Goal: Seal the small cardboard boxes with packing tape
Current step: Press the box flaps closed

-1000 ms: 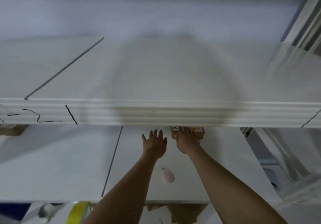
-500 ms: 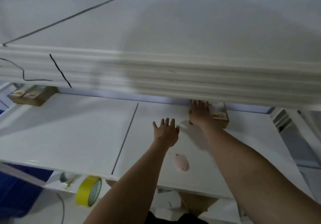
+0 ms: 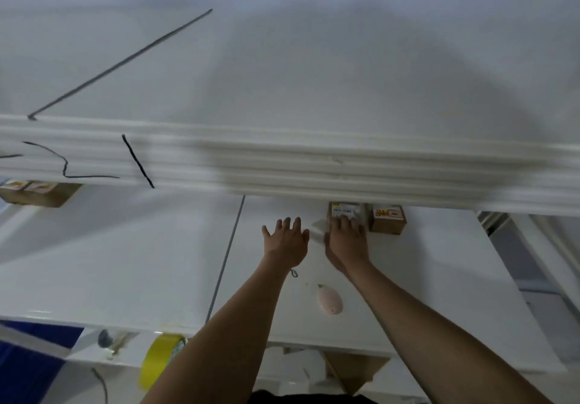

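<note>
A small cardboard box [image 3: 344, 213] is sitting at the far edge of the white table [image 3: 125, 262], tucked under the overhanging shelf [image 3: 282, 159], as the right hand [image 3: 345, 240] is grasping its near side, apparently to draw it out for taping. A second box [image 3: 387, 219] is standing just beside it. The left hand [image 3: 287, 240] is hovering released, fingers spread, likely ready to steady the box, while the yellow tape roll [image 3: 160, 359] is waiting below the near edge.
</note>
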### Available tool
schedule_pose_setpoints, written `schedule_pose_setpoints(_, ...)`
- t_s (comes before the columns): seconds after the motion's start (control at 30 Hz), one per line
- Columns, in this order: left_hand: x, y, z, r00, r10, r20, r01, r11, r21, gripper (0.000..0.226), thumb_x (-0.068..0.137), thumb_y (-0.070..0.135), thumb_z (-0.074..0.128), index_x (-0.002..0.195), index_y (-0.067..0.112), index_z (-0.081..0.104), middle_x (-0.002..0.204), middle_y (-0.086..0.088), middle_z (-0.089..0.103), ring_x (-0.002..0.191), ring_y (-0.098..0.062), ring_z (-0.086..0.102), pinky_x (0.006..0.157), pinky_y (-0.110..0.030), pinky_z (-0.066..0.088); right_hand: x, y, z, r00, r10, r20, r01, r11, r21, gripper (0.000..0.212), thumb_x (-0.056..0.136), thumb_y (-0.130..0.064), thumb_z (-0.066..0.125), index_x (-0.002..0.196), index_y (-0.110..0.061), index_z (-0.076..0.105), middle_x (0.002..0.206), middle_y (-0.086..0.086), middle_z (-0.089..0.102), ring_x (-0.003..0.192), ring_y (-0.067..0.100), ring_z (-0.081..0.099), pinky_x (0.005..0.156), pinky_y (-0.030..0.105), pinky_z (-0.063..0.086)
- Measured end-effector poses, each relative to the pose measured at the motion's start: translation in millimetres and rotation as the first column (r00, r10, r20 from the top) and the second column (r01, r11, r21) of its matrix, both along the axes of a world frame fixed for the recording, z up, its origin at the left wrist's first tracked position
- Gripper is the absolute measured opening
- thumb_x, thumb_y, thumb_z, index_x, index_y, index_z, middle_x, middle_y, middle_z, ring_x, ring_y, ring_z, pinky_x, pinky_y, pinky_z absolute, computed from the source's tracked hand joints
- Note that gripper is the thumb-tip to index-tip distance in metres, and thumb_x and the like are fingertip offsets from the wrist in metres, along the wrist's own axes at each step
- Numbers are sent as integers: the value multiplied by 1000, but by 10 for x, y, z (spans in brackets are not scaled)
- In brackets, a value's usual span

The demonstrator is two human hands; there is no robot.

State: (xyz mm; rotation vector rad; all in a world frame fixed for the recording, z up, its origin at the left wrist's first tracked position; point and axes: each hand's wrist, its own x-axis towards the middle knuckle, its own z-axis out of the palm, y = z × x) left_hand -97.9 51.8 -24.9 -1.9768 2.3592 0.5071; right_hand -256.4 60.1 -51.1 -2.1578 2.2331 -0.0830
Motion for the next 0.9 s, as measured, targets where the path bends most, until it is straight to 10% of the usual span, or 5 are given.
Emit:
schedule_pose_setpoints(0.23,195,-10,163,999,37,-39,-35,998,49,57,108,43,19,158,18,18,164,-7,23,152,-25,18,120,-59,11,19,97,252,987,-137,80,141,989,-54,39,92,-26,59,120,1,62,121,29,60,112,47,56,94,53,49)
schedule_pose_setpoints(0.4,343,50,225,994,66,-92,-60,996,69,56,108,41,20,158,18,18,164,-8,22,153,-23,15,121,-58,10,18,56,269,916,-366,161,307,902,304,69,101,-55,35,154,-12,21,161,28,15,140,48,30,110,58,32)
schedule_pose_setpoints(0.53,462,89,207,957,152,-249,-124,984,125,55,108,38,24,158,16,22,161,-10,29,149,-26,25,121,-53,18,100,78,352,871,-411,270,318,889,329,75,100,-52,46,155,-8,20,155,28,25,136,46,36,109,52,36)
schedule_pose_setpoints(0.8,539,182,392,448,620,-644,-218,774,594,46,107,36,35,143,11,46,138,-10,55,124,-31,54,104,-44,44,456,267,861,531,-325,783,258,942,216,38,81,-61,67,98,-27,68,96,-7,70,96,20,65,87,40,53)
schedule_pose_setpoints(0.9,580,242,492,233,724,-650,-20,671,741,49,106,45,39,139,11,47,131,-10,62,116,-32,61,102,-49,50,607,420,949,428,-263,864,191,961,198,50,90,-50,63,111,-5,62,96,13,68,89,29,67,80,48,58)
